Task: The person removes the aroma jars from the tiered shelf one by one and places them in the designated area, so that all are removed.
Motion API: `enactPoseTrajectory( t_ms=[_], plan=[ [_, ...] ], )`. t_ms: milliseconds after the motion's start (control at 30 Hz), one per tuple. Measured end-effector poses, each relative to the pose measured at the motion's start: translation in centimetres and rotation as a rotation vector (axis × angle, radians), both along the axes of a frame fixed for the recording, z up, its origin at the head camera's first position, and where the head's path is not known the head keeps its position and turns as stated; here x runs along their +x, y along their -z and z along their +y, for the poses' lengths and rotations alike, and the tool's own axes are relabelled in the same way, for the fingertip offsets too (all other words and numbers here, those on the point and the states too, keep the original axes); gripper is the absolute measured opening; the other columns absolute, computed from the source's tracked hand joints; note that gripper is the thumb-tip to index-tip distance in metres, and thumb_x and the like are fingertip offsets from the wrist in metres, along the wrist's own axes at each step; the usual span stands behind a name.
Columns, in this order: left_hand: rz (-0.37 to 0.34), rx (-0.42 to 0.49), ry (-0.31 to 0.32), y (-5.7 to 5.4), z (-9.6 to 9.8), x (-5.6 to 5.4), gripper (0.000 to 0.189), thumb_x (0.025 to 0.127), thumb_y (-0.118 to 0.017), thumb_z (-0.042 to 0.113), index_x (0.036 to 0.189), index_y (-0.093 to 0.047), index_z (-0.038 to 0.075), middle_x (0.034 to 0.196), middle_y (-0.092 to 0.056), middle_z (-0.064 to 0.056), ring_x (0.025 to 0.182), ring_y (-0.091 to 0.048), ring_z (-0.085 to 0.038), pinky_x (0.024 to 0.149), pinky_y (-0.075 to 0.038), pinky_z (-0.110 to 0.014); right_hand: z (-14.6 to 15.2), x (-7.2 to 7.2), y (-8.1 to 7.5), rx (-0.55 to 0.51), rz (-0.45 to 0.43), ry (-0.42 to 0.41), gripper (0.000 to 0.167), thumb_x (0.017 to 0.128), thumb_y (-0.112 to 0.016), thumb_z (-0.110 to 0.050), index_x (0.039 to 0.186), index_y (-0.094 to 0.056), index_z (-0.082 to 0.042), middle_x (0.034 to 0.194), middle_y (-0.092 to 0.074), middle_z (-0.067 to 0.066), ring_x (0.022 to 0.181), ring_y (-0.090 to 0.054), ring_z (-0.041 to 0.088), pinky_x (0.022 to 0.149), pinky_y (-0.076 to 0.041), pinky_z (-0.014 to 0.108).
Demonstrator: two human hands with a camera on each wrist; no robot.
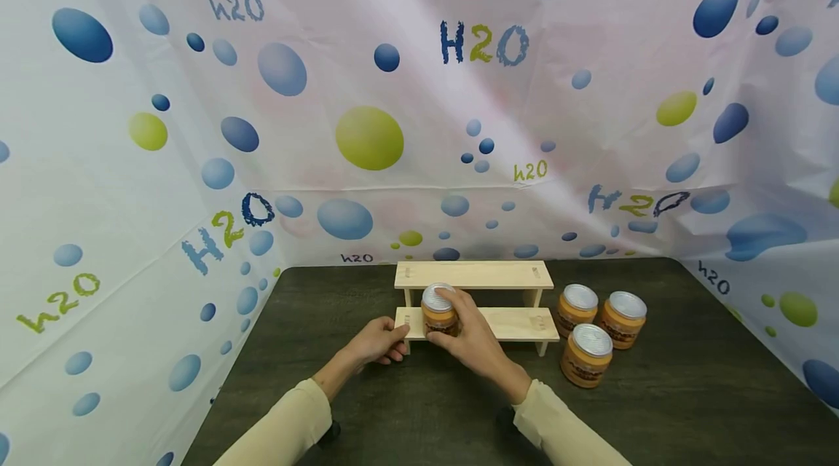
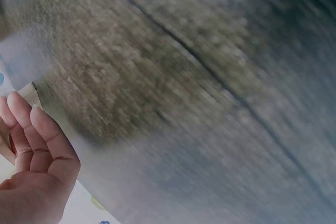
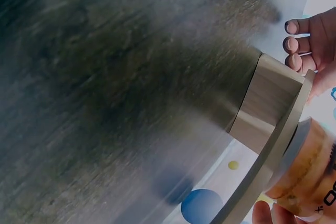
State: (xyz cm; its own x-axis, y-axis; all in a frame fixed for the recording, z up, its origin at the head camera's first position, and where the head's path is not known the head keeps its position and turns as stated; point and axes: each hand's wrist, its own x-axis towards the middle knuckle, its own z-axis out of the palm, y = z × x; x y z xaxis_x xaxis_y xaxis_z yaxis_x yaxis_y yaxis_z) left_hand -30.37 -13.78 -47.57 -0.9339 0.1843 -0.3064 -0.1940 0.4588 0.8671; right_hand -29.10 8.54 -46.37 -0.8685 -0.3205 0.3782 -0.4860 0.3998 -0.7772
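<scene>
My right hand [image 1: 478,338] grips a jar [image 1: 438,317] with an orange-brown body, dark lettering and a silver lid. The jar is upright at the left part of the lower board [image 1: 514,323] of a two-step wooden shelf. In the right wrist view, the jar [image 3: 304,169] shows its base right at the board, with fingertips at its side. At the shelf's left end, my left hand [image 1: 376,341] pinches the board's corner, thumb over the top; its other fingers [image 2: 44,129] are loosely bent beside the shelf.
Three similar jars stand on the dark table [image 1: 314,408] right of the shelf: one at the back [image 1: 577,312], one farther right [image 1: 623,320], one nearer the front [image 1: 586,357]. The upper board [image 1: 472,275] rises behind. A white patterned sheet [image 1: 367,51] surrounds the table.
</scene>
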Motion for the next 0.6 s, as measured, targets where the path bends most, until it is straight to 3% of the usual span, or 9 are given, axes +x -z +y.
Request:
enactPoseTrajectory(
  t_ms=[600],
  plan=[
    [-0.007, 0.008, -0.002, -0.18, -0.01, 0.06, 0.029, 0.105, -0.052, 0.034, 0.101, -0.056, 0.006, 0.078, -0.068, 0.0, 0.064, -0.064, -0.008, 0.06, -0.05, -0.028, -0.33, 0.22, 0.02, -0.045, -0.001, 0.018, 0.069, 0.086, -0.08, -0.014, 0.146, -0.046, -0.018, 0.146, -0.042, 0.018, 0.127, -0.053, 0.036, 0.099, -0.048, 0.057]
  ],
)
